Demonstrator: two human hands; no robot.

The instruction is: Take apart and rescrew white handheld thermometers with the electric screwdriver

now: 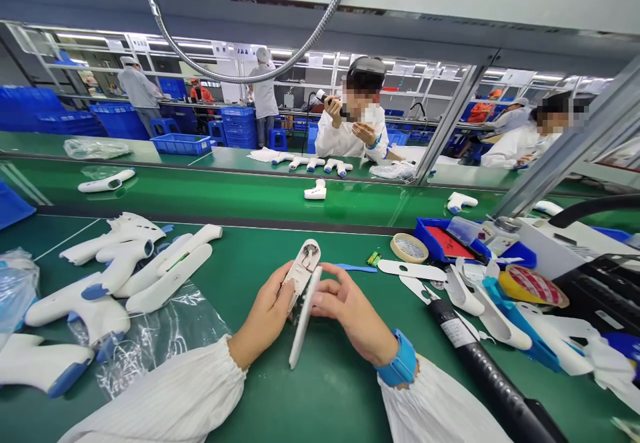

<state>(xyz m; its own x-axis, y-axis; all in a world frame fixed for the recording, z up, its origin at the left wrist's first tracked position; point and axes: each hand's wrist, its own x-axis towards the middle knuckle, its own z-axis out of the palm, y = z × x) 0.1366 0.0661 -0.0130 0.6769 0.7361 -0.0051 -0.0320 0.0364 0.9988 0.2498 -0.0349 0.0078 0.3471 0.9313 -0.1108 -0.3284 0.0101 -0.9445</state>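
My left hand (pixel 267 313) is closed around a white plastic housing half (pixel 306 263), its open inside facing up. Thin wires and a small round part show at its top end. In my right hand (pixel 355 310) is a long white cover (pixel 301 336), gripped between thumb and fingers and standing on edge. The cover is tilted against the housing's right side; whether the two are joined I cannot tell. A blue strap circles my right wrist. Beyond my right hand lie a thin blue tool (pixel 357 268) and a small green part (pixel 373 258).
White-and-blue gun-shaped housings (pixel 107 290) are piled left on clear plastic bags (pixel 165 336). Right are a round dish of small parts (pixel 409 248), loose shells, a tape roll (pixel 535 285) and a black electric screwdriver (pixel 480 363). A green belt (pixel 240 196) crosses ahead; a co-worker (pixel 350 130) sits beyond.
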